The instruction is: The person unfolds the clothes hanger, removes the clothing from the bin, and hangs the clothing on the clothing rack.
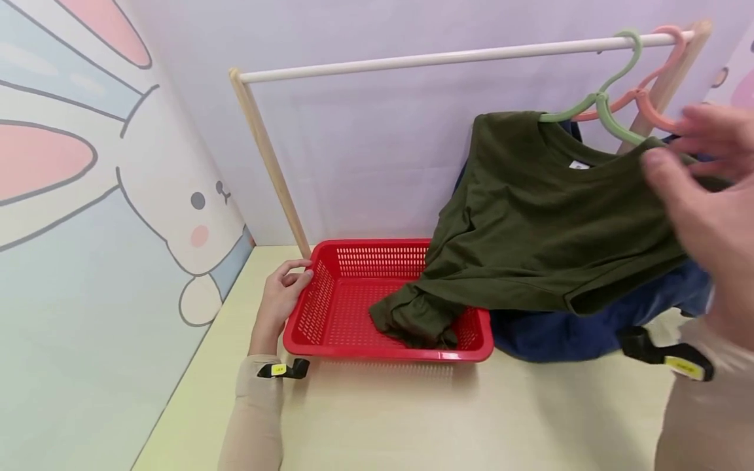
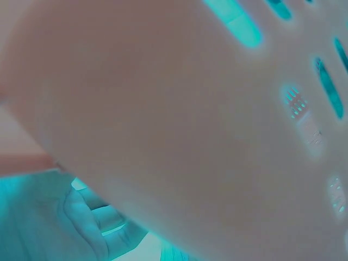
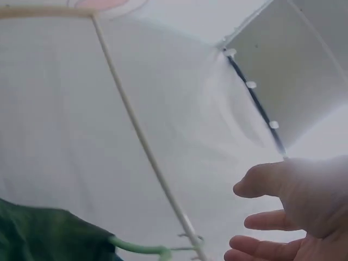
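Observation:
A dark green T-shirt [image 1: 530, 216] hangs on a light green hanger [image 1: 621, 131] from the white rail. Its lower end drapes into a red plastic basket [image 1: 389, 355]. At the basket's left rim, my left hand [image 1: 281, 294] grips the edge with bent fingers. My right hand [image 1: 715, 190] is blurred beside the shirt's right shoulder, thumb and fingers spread apart. In the right wrist view that hand [image 3: 304, 209] holds nothing, and part of the shirt [image 3: 49, 234] shows at lower left. The basket wall fills most of the left wrist view.
The white rail [image 1: 412, 61] spans a wooden-ended rack [image 1: 268, 150]. A pink hanger [image 1: 665, 72] hangs behind the green one, with dark blue clothing [image 1: 565, 337] behind and below the shirt. A wall with a cartoon rabbit [image 1: 171, 190] stands left of the pale yellow table [image 1: 377, 418].

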A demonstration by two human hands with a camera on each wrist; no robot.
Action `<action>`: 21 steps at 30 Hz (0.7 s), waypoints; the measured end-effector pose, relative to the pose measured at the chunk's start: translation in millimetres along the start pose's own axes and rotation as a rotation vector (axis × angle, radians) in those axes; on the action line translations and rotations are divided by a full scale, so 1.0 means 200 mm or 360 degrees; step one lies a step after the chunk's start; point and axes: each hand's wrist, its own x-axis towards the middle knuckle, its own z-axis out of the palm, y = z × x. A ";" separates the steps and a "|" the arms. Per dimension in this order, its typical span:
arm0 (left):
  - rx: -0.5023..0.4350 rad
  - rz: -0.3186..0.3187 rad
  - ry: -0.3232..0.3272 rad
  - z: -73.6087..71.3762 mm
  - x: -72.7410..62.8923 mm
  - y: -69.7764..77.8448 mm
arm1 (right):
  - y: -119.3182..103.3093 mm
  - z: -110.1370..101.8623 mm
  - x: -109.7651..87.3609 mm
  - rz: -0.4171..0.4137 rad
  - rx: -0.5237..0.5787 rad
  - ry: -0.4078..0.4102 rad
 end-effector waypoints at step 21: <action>-0.0039 0.0050 0.0006 0.01 0.02 -0.01 | 0.18 0.71 -0.49 0.0015 0.0005 -0.1007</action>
